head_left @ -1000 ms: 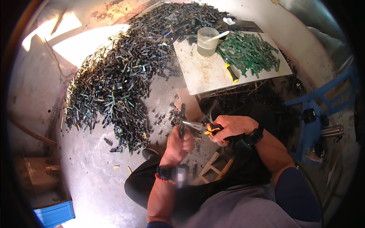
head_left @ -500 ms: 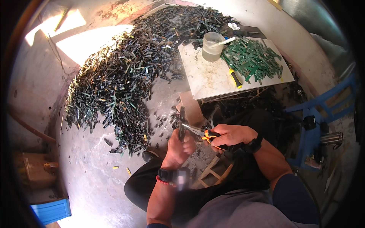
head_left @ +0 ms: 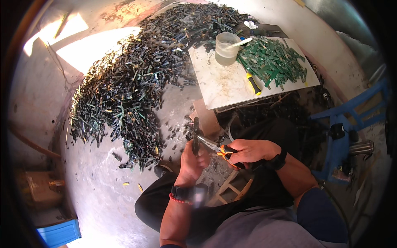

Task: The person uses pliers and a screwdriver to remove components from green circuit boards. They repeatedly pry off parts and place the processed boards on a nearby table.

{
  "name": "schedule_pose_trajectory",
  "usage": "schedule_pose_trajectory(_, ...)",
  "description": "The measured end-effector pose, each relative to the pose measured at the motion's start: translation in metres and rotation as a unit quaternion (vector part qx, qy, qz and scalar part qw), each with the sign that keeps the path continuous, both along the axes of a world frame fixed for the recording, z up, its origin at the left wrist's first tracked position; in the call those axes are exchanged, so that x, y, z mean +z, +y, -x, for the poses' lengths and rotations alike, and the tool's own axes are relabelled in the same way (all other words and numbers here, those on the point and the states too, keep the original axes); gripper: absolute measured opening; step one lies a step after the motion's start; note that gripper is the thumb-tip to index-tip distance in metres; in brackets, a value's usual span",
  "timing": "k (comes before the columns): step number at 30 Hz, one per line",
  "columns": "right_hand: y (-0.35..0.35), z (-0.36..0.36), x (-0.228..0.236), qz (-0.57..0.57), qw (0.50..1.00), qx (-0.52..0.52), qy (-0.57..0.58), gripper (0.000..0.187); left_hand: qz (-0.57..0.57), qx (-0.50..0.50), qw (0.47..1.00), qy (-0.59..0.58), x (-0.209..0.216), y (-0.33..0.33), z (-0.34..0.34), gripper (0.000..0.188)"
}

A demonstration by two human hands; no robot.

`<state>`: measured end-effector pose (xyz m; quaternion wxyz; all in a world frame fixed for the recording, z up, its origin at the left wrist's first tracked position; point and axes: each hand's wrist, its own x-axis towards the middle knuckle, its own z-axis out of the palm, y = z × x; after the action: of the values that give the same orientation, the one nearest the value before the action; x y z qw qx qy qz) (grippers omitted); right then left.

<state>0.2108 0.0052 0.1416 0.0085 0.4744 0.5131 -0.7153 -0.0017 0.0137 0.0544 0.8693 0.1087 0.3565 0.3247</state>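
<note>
My left hand (head_left: pixel 192 162) is closed around a narrow dark strip (head_left: pixel 195 131), which stands up out of the fist. Held in my right hand (head_left: pixel 253 151) is a pair of long-nosed pliers (head_left: pixel 211 145) with orange and black handles. Their metal jaws reach left to the strip's side, just above my left fingers. Whether the tips grip the strip or only touch it, I cannot tell. Both hands are above my lap, in front of a low white-topped table (head_left: pixel 215 93).
A huge heap of dark strips (head_left: pixel 120 95) covers the floor at left and back. On the table are green strips (head_left: pixel 273 62), a clear cup of liquid (head_left: pixel 225 53) with a white stick, and a yellow-black handled tool (head_left: pixel 253 84). A blue chair (head_left: pixel 331 140) stands at right.
The whole view has shifted slightly. The pliers have tilted a little, their handle end sitting lower, with the jaws still at the strip. Both hands keep their holds.
</note>
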Motion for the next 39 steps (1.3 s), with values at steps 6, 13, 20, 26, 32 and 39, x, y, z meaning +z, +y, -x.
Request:
schedule_pose_trajectory(6, 0.001, -0.002, 0.0, 0.014, 1.0, 0.019, -0.013, 0.019, -0.031, 0.001, 0.998, 0.052, 0.002, -0.001, -0.002, 0.048)
schedule_pose_trajectory(13, -0.007, 0.005, 0.001, 0.05, 0.995, -0.035, 0.084, 0.021, -0.023, 0.038, 0.989, 0.14, 0.004, -0.001, -0.006, 0.048)
schedule_pose_trajectory(20, -0.01, 0.01, -0.002, 0.041, 0.993, -0.052, 0.102, 0.02, 0.015, 0.042, 0.995, 0.089, -0.002, 0.0, 0.0, 0.047)
schedule_pose_trajectory(26, -0.007, 0.009, -0.004, 0.049, 0.994, -0.04, 0.087, 0.02, 0.006, 0.036, 0.995, 0.093, -0.002, 0.0, 0.001, 0.047)
schedule_pose_trajectory(32, -0.006, 0.01, -0.013, 0.03, 0.996, -0.036, 0.07, 0.028, -0.013, 0.039, 0.992, 0.118, 0.002, -0.001, -0.004, 0.045)
schedule_pose_trajectory(39, -0.013, 0.017, -0.012, 0.038, 0.988, -0.107, 0.099, 0.018, -0.047, 0.058, 0.984, 0.16, 0.005, -0.002, -0.01, 0.044)
